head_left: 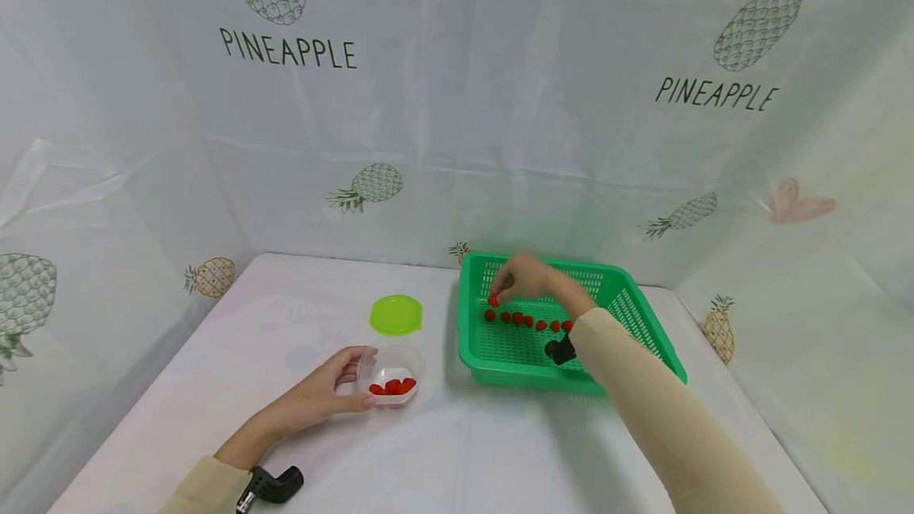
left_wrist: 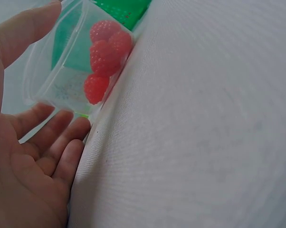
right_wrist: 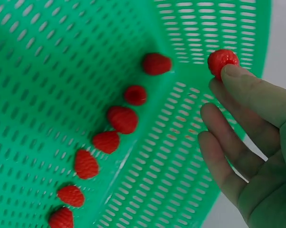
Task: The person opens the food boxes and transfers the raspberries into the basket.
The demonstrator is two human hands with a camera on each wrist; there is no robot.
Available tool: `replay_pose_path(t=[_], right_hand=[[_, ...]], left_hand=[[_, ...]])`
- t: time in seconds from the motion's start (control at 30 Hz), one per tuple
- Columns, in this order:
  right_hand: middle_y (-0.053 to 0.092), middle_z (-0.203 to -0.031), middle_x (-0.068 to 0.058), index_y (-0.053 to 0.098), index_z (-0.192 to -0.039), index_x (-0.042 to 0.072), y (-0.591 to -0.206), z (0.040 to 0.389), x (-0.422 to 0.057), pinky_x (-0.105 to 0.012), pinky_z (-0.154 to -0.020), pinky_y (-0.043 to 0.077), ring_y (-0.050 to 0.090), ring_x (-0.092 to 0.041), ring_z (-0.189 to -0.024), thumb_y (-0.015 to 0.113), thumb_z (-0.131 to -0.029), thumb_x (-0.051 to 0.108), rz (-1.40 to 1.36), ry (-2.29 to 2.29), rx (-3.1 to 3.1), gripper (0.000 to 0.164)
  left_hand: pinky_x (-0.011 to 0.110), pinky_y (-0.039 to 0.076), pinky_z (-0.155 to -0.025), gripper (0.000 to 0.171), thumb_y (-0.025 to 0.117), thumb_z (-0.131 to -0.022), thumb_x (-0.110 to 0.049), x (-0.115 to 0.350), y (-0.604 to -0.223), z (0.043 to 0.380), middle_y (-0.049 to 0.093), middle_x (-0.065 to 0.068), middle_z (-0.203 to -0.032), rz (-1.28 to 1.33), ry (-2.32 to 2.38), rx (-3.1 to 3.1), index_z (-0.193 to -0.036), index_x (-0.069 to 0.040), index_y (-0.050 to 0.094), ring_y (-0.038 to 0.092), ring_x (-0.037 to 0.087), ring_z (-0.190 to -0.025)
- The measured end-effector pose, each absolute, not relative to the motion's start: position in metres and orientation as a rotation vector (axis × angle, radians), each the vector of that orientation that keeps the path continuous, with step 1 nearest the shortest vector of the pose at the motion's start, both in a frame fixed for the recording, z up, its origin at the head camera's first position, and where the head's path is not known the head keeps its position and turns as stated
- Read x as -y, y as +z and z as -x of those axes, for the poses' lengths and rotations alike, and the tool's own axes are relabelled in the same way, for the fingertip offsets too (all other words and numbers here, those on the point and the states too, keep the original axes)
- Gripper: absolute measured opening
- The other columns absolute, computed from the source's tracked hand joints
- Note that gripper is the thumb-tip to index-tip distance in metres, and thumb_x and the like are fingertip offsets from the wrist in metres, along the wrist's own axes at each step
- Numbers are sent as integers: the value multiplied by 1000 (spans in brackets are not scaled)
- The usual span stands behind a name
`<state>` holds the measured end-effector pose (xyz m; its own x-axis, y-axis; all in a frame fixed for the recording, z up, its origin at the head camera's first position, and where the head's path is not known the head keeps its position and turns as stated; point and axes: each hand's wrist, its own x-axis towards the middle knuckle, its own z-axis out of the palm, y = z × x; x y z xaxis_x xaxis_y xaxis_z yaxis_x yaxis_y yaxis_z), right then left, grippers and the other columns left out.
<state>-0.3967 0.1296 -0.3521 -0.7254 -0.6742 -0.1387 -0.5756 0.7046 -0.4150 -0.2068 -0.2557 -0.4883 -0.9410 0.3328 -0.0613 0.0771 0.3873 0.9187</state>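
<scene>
My left hand (head_left: 314, 397) holds a small clear plastic tub (head_left: 389, 355) on the table, thumb on its near side and fingers on its far left. Several raspberries (left_wrist: 105, 57) lie in the bottom of the tub. Over the far left of a green basket (head_left: 514, 377), my right hand (head_left: 527, 276) pinches one raspberry (right_wrist: 223, 62) between thumb and index finger, above the basket floor. Beneath it, a row of raspberries (right_wrist: 122, 119) runs along the basket's floor. The right forearm hides part of the basket.
A lime-green lid (head_left: 396, 315) lies flat behind the tub. The table (head_left: 471, 458) has a white cloth, and a pineapple-print curtain (head_left: 500, 101) hangs directly behind the basket. Black wrist devices (head_left: 278, 485) sit at both wrists.
</scene>
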Motion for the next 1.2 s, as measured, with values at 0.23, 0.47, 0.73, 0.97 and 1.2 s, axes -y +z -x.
replay_pose_path(t=[0.23,0.47,0.73,0.97,1.2], right_hand=[[80,-106,-1,82,-110,6,-363,402,-130,-30,-85,61,72,-12,-95,78,-97,6,1027,-432,-2568,14],[79,-105,3,84,-108,11,-369,405,-122,-29,-84,61,72,-8,-94,80,-96,10,1048,-365,-2536,13],[80,-106,0,83,-111,9,-378,406,-123,-28,-81,61,72,-8,-90,80,-96,7,1082,-331,-2516,16],[80,-106,1,83,-111,9,-390,405,-125,-28,-82,61,72,-8,-93,80,-95,8,1097,-285,-2545,17],[80,-106,0,83,-112,9,-393,402,-124,-28,-81,60,71,-8,-91,80,-95,8,1076,-247,-2567,17]], left_hand=[[38,42,-119,87,86,-91,-34,255,-490,208,40,9,-165,-367,1573,-2417,-161,-13,37,43,34,-148],[25,42,-114,87,86,-91,-34,256,-489,207,40,10,-165,-383,1577,-2414,-161,-13,37,43,35,-148],[25,43,-115,89,86,-91,-35,256,-491,209,40,10,-165,-374,1574,-2410,-161,-12,37,43,35,-149],[30,42,-116,89,86,-91,-34,255,-490,208,40,10,-166,-358,1570,-2416,-161,-11,36,43,35,-149],[47,39,-122,89,86,-91,-35,254,-489,208,40,9,-166,-361,1558,-2430,-161,-12,36,43,35,-149]])
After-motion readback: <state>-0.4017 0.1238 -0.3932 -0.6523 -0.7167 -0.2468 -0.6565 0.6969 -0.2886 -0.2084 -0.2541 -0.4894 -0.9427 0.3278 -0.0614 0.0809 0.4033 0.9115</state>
